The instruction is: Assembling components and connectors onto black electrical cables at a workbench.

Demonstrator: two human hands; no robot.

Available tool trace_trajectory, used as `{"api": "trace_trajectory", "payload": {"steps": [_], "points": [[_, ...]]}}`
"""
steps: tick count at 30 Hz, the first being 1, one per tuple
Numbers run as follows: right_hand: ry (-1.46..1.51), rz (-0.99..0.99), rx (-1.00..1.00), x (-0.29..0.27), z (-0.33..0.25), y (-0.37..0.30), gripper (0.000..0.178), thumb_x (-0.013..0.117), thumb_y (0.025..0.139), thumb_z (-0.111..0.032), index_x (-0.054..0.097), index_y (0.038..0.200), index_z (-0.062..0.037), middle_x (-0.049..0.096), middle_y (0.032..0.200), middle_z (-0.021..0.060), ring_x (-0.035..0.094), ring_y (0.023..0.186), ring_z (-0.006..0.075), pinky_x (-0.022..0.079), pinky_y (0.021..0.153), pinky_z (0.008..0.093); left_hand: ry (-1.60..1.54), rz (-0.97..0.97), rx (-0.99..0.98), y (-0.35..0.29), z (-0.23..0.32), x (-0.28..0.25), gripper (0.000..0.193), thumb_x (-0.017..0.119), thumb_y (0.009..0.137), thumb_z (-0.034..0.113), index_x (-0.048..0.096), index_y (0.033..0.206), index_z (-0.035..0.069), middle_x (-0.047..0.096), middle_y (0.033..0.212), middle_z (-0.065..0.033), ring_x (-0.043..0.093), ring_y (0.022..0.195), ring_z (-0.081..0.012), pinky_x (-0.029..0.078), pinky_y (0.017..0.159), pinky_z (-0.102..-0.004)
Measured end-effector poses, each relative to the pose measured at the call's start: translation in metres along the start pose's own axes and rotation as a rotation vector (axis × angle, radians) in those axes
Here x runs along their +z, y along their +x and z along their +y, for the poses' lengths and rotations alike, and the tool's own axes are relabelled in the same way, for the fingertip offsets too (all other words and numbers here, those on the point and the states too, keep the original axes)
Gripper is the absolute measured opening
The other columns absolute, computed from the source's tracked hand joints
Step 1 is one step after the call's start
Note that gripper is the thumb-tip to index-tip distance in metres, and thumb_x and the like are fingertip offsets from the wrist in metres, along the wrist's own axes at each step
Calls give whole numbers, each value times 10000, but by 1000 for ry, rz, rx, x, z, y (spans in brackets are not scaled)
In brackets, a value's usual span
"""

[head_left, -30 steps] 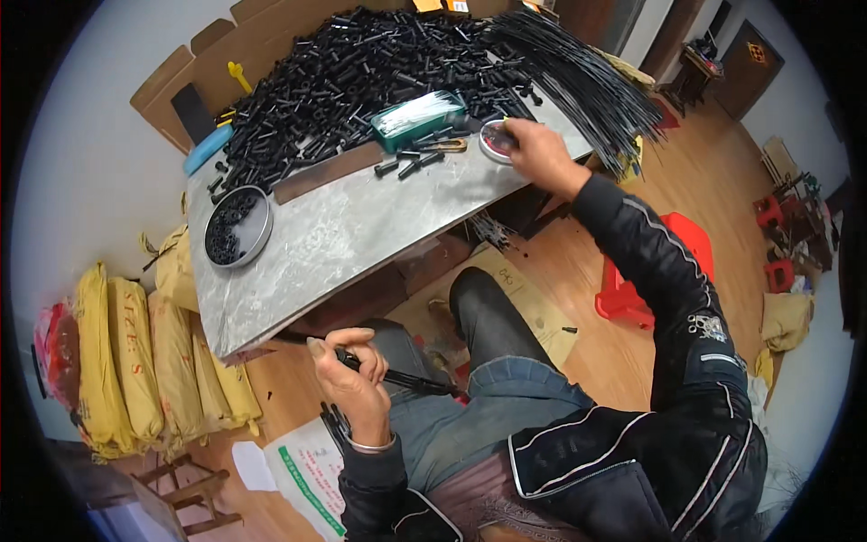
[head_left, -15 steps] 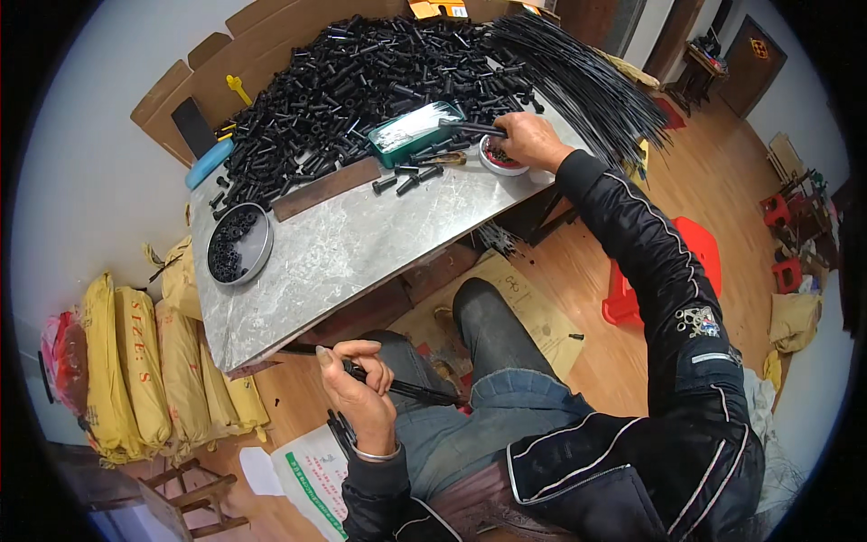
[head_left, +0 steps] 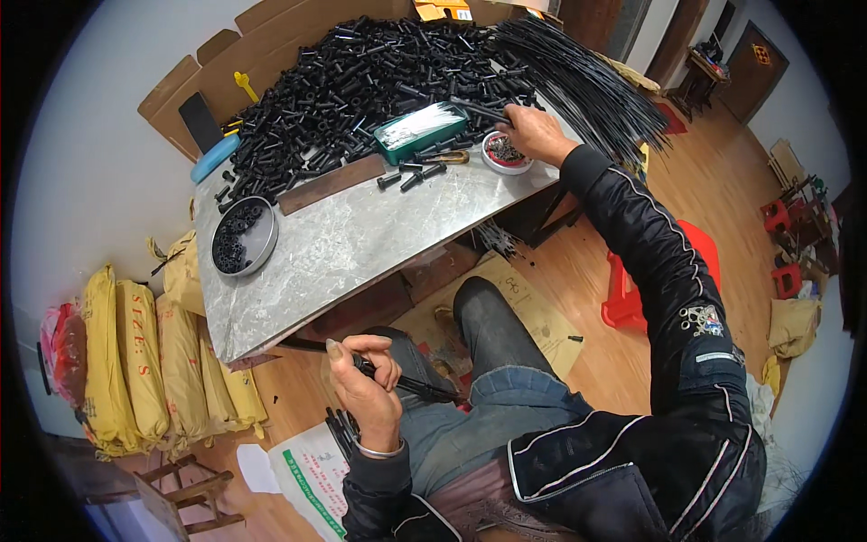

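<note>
My left hand [head_left: 368,393], low over my lap, is closed around a long black rod-like piece [head_left: 423,388] that slants down to the right across my thigh. Up at the right of the table my right hand [head_left: 539,135] grips a slim black rod-shaped piece [head_left: 488,112] pointing left. That hand is just beside a small round white dish [head_left: 495,163] with red inside and many tiny metallic bits. Left of the dish is a green tray [head_left: 397,155] of thin white strips. A few loose black tubular parts [head_left: 423,177] lie in front of it.
A large heap of black tubular parts [head_left: 361,90] covers the back of the grey table [head_left: 334,230]. Long thin black rods [head_left: 587,77] stick out at right. A round tin [head_left: 268,244] holds small black rings. Yellow sacks [head_left: 140,361] stand left; a red stool [head_left: 623,298] stands right.
My right hand has shifted slightly right and up, with the black piece now tilted differently above the dish, exposing more of its bits. My left hand stays nearly in place.
</note>
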State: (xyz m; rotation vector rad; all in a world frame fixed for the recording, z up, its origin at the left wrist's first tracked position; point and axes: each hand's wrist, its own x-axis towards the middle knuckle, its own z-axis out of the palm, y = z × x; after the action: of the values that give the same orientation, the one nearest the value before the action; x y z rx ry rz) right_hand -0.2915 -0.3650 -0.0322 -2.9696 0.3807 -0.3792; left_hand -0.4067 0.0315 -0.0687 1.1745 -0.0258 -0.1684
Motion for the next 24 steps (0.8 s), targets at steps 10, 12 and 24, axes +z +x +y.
{"api": "trace_trajectory", "payload": {"steps": [10,12,24], "points": [[17,16,73,-7,-10,-8,347,613,882,-351,637,871,-5,656,833,194,631,824,373,468,711,472,-36,-70,48,-6,3,-1,626,293,984,573,543,803,29,305,488,20,281,417,-80,265,422,-234],[40,46,79,-7,-6,-11,353,618,878,-345,638,864,8,651,814,202,631,796,372,471,706,469,-44,-80,60,-8,4,-1,624,294,984,575,542,812,28,303,490,20,281,419,-81,263,424,-233],[1881,-653,293,-5,-165,-123,259,514,981,-276,487,797,-96,460,700,-34,381,558,49,340,501,226,-1,-117,227,-7,-10,-15,646,460,921,566,509,1231,1,467,902,-29,446,751,-125,379,634,-266]]}}
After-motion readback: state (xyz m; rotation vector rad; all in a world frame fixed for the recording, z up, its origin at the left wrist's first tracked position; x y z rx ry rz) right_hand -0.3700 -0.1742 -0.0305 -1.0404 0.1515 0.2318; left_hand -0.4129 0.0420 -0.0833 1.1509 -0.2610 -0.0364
